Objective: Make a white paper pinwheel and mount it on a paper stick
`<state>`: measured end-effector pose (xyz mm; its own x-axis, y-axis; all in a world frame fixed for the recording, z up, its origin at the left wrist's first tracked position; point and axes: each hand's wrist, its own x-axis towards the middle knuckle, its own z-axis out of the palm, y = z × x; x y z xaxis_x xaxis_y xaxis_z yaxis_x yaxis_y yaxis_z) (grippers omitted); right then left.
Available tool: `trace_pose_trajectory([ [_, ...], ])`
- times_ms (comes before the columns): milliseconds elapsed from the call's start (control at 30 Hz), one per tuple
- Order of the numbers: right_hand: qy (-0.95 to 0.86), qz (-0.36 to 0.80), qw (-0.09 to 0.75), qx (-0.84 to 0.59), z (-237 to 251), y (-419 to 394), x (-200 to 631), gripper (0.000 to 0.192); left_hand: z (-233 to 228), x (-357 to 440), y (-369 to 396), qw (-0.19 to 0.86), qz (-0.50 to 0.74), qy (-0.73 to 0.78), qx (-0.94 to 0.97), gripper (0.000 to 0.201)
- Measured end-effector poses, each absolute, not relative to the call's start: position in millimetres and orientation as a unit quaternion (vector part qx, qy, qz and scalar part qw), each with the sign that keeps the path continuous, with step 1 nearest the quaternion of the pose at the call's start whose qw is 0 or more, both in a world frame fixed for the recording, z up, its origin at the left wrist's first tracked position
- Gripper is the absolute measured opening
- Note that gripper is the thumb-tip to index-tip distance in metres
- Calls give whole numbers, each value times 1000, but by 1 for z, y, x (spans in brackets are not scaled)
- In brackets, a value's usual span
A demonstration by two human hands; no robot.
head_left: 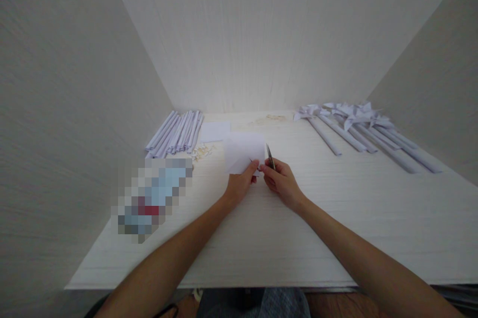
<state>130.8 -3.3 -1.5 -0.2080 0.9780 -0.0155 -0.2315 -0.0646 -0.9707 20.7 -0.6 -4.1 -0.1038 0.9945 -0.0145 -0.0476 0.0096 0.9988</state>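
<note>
My left hand (242,186) pinches the lower right part of a white sheet of paper (244,148), held up over the table. A short dark line, which looks like a cut, shows in the sheet by the thumb. My right hand (282,181) is closed around a pair of scissors (271,157), with the narrow blades pointing up and away from me. Its fingertips meet the sheet's lower right corner, close to my left thumb. The scissors' handles are hidden in the palm.
Rolled paper sticks (179,131) lie at the back left, beside a flat paper sheet (215,131) and small scraps (203,152). A blurred-out object (157,198) is at the left. Several paper pinwheels (358,118) on sticks lie at the back right. Walls enclose the table (373,238).
</note>
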Motion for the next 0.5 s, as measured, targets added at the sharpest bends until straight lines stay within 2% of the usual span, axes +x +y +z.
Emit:
trace_pose_trajectory([
  [300, -474, 602, 504, -399, -2, -4, 131, 29, 6, 18, -5, 466, 483, 539, 509, 32],
  [500, -487, 622, 487, -374, 3, -7, 131, 31, -6, 14, 8, 447, 608, 517, 404, 23],
])
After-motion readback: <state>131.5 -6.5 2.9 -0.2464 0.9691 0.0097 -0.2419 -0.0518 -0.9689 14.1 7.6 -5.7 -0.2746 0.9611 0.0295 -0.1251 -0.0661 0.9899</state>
